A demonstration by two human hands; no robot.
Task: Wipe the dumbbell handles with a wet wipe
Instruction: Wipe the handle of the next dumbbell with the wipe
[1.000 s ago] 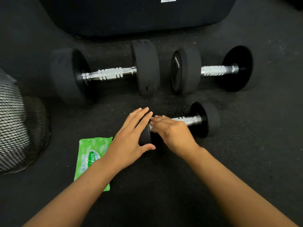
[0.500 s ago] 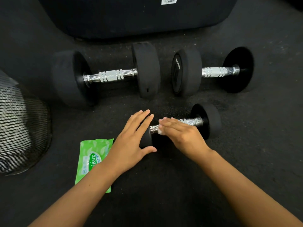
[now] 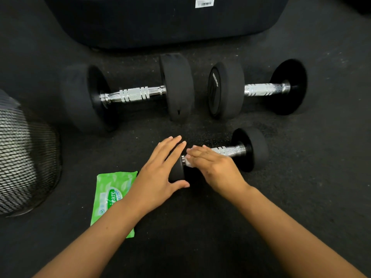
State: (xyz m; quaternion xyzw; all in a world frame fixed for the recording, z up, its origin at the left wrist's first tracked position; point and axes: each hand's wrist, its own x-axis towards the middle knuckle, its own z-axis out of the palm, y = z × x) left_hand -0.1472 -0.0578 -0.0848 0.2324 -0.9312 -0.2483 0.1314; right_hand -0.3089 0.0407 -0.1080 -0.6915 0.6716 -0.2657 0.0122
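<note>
Two hands on the small black dumbbell with a shiny metal handle (image 3: 230, 150), lying on the dark floor (image 3: 301, 177).

The left hand (image 3: 160, 175) lies flat and open on the near black end. The right hand (image 3: 212, 165) presses a white wet wipe (image 3: 188, 163) on the handle, fingers almost straight. A green wipes pack (image 3: 110, 195) lies just beside the left wrist. Two bigger black dumbbells (image 3: 134, 94) lie behind.

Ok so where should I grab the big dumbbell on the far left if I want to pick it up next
Probably by the knurled middle of its chrome handle, coming straight down from above. The big dumbbell lies flat on the floor with the bar exposed between two wide black heads, so fingers can wrap the bar there and the weight stays balanced.
</note>
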